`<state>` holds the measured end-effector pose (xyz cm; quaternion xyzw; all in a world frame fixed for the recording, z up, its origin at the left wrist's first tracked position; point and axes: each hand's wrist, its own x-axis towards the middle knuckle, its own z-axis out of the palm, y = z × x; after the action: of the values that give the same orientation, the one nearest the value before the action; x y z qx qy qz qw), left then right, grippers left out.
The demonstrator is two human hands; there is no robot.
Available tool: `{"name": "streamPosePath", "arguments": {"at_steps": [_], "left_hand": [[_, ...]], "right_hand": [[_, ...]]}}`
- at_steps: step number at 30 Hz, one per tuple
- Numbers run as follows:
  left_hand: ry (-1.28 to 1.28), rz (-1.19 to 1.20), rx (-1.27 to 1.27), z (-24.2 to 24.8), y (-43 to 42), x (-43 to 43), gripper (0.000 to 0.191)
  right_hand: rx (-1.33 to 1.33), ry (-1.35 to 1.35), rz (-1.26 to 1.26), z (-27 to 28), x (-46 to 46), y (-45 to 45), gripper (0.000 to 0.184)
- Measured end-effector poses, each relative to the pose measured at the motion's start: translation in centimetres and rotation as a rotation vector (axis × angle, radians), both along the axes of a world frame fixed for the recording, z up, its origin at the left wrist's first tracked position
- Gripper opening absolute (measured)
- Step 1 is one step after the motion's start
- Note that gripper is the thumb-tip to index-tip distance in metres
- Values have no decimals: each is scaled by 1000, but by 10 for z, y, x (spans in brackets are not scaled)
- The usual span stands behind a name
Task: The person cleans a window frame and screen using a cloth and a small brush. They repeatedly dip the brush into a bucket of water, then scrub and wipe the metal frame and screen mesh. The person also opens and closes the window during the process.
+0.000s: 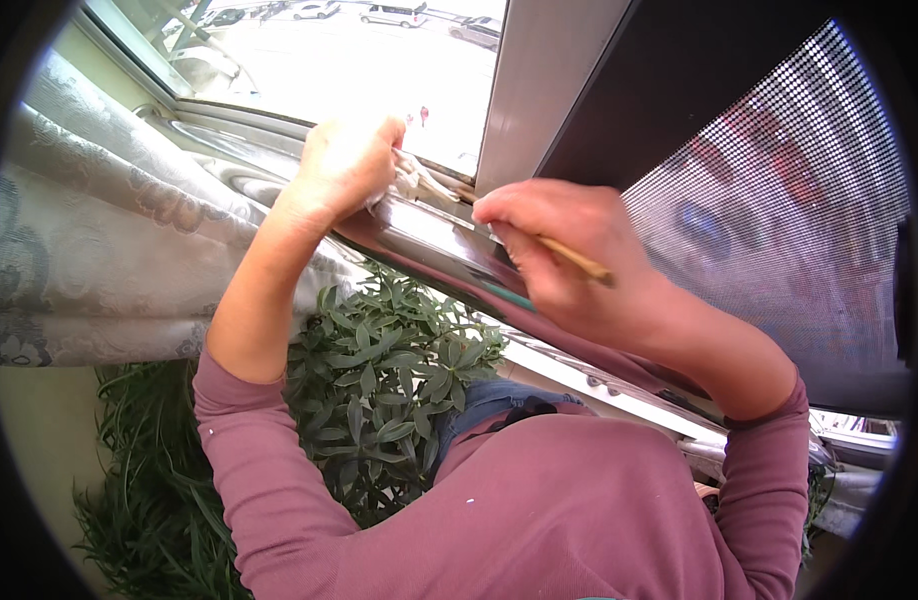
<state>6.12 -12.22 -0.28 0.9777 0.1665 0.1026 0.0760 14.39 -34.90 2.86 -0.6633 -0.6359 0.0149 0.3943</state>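
Note:
At the window, my left hand (350,161) is closed on a crumpled whitish cloth or tissue (421,178), which hangs over the inner edge of the window frame. My right hand (571,247) grips a thin wooden stick or handle (575,259), whose brownish end sticks out behind the fingers. Its other end is hidden, so the kind of tool cannot be told. Both hands are above the shiny metal rail (436,236), close to the lower corner of the window pane (354,67). The right fingertips are just right of the cloth, beside the upright frame post (549,82).
A patterned light curtain (129,247) hangs at the left. Leafy green plants (384,360) stand below the rail, with long grassy leaves (159,480) at lower left. A dark-framed mesh screen (774,225) fills the right side. Parked vehicles (395,13) show outside, far below.

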Motion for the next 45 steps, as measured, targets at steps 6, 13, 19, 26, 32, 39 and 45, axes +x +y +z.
{"name": "streamPosePath", "arguments": {"at_steps": [6,13,19,26,32,39,45], "left_hand": [[17,47,-50,-6,3,2,14],[25,156,1,-6,0,4,18],[88,159,-74,-6,12,-1,27],[113,10,-184,-11,19,-7,24],[20,-86,-339,-9,5,-7,22],[-59,5,-167,-9,9,-12,19],[-141,23,-323,-4,10,-17,17]], "right_hand": [[52,42,100,24,3,-16,14],[-3,46,126,0,3,15,13],[-82,-68,16,2,-6,62,17],[-438,-211,-8,42,-4,85,17],[-502,-104,34,69,-7,71,19],[-414,-238,36,38,-2,92,17],[-309,-244,47,32,2,89,18]]}}
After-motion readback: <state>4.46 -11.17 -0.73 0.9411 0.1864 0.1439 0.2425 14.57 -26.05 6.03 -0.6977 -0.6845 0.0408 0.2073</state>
